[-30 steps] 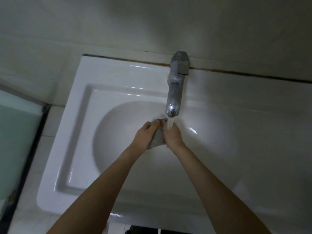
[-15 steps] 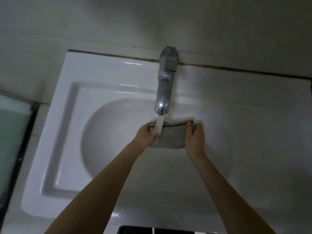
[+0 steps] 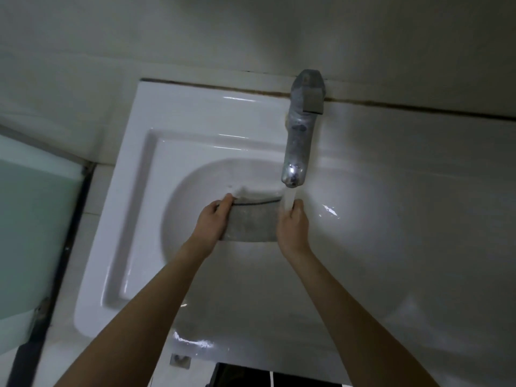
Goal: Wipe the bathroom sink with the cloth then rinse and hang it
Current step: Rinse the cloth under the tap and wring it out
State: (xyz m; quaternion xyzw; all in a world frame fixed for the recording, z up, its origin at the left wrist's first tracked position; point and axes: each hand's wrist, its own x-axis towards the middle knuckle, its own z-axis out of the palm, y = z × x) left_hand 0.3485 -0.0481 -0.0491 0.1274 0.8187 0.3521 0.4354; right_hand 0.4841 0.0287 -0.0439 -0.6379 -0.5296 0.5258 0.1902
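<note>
A grey cloth (image 3: 252, 223) is stretched flat between my two hands over the bowl of the white sink (image 3: 134, 224). My left hand (image 3: 213, 220) grips its left edge and my right hand (image 3: 293, 223) grips its right edge. Water runs from the metal tap (image 3: 300, 141) in a white stream onto the cloth's right end, just by my right thumb. The lower edge of the cloth hangs in the bowl.
The tap stands at the back of the sink against a pale tiled wall (image 3: 251, 32). A frosted glass panel (image 3: 30, 219) with a dark frame stands to the left. A dark object (image 3: 251, 375) shows below the sink's front edge.
The cloth was bunched between both hands a second ago; it has been pulled open. The spread cloth has since shifted left, so the stream falls on its right end instead of its left.
</note>
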